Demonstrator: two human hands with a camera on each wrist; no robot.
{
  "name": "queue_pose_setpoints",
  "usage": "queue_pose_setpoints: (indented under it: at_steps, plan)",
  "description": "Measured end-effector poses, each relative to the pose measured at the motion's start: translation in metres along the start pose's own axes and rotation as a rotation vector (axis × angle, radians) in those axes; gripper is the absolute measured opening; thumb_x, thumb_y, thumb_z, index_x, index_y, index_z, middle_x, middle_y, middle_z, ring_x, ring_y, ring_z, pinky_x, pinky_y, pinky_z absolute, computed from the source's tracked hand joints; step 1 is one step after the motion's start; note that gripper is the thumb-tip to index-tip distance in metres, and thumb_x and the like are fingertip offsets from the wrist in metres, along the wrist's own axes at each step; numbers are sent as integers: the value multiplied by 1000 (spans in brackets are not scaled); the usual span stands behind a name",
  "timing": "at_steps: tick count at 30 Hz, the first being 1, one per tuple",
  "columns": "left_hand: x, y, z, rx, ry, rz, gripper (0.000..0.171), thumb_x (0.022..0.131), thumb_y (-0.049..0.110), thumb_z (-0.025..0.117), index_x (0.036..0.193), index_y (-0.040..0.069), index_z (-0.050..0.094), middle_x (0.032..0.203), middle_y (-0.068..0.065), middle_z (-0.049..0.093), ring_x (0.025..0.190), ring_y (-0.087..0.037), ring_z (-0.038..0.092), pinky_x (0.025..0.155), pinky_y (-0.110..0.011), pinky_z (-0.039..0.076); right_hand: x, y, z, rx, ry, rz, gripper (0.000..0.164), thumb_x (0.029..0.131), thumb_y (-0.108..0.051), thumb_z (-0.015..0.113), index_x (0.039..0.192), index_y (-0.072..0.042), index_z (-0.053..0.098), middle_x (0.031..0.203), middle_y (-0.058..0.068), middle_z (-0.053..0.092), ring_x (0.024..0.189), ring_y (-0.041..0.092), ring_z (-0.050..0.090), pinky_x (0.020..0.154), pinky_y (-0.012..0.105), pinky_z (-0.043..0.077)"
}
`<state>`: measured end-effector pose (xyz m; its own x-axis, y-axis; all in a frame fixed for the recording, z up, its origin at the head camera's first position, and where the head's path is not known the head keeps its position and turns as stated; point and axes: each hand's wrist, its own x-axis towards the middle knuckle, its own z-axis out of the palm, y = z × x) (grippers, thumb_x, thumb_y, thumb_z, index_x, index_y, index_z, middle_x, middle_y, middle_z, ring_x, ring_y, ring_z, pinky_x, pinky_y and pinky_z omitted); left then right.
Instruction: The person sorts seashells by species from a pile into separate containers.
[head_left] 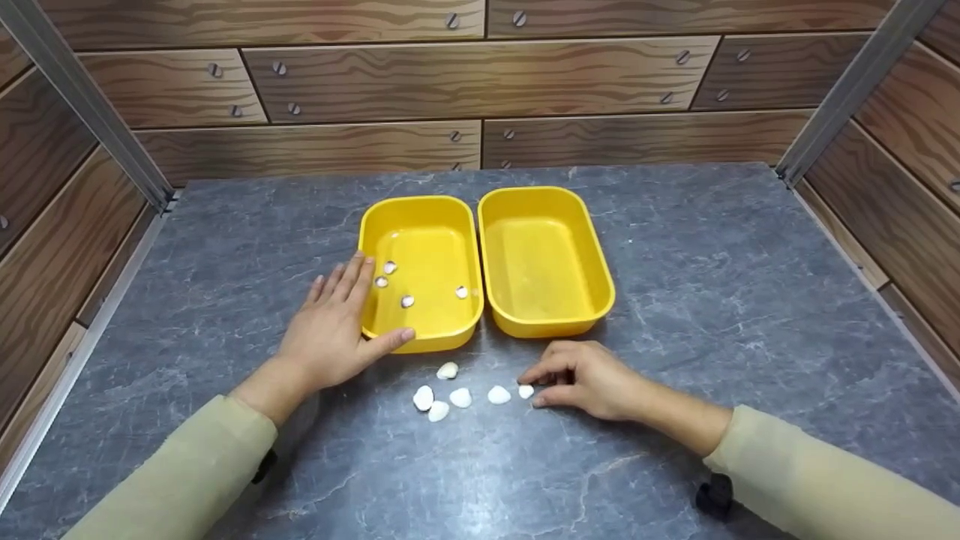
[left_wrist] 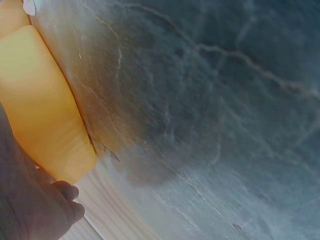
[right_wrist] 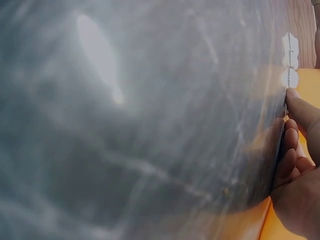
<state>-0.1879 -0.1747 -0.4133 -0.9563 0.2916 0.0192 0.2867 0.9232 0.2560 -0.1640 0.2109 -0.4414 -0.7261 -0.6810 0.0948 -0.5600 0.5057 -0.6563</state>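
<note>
My left hand [head_left: 326, 330] lies with fairly straight fingers over the left rim and near corner of the left yellow tray [head_left: 421, 343], its thumb on the front edge. Inside that tray are several small shells [head_left: 407, 301]. My right hand [head_left: 596, 380] is low on the table, thumb and index finger curled at either side of a small white seashell [head_left: 526, 391], seemingly pinching it. To its left lies another white shell [head_left: 499, 394], with several more shells [head_left: 460, 397] in a loose group. In the right wrist view, white shells [right_wrist: 289, 78] show just beyond the thumb.
A second yellow tray [head_left: 547, 328] stands right against the first, with no shells seen in it. Both sit on a dark grey marbled table [head_left: 712, 315]. Wood-patterned panels [head_left: 480, 79] enclose the back and sides, with grey metal posts [head_left: 847, 90] at the corners.
</note>
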Motion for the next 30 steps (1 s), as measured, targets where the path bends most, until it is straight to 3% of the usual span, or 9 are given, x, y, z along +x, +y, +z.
queue_pose_setpoints:
  at_steps: [14,24,30]
  plan:
    - [0,1,-1,6,-14,-10,119,94,87,44,170,5,6,178,-14,3,162,-41,10,130,-58,6,1,-1,0,32,-22,75,20,93,-22,83,114,-24,85,99,-13,70,91,8,63,82,30,53]
    - [0,1,-2,2,-18,-8,120,93,88,41,170,5,5,178,-13,2,162,-40,10,130,-57,5,0,-1,-2,45,-38,6,18,98,-22,78,114,-20,85,98,-10,71,90,8,63,81,30,53]
    - [0,0,-1,5,-8,-2,118,94,87,44,170,5,6,178,-14,3,162,-41,10,130,-58,6,0,-2,-4,40,-47,7,17,99,-21,77,114,-21,85,99,-11,71,92,7,63,82,29,54]
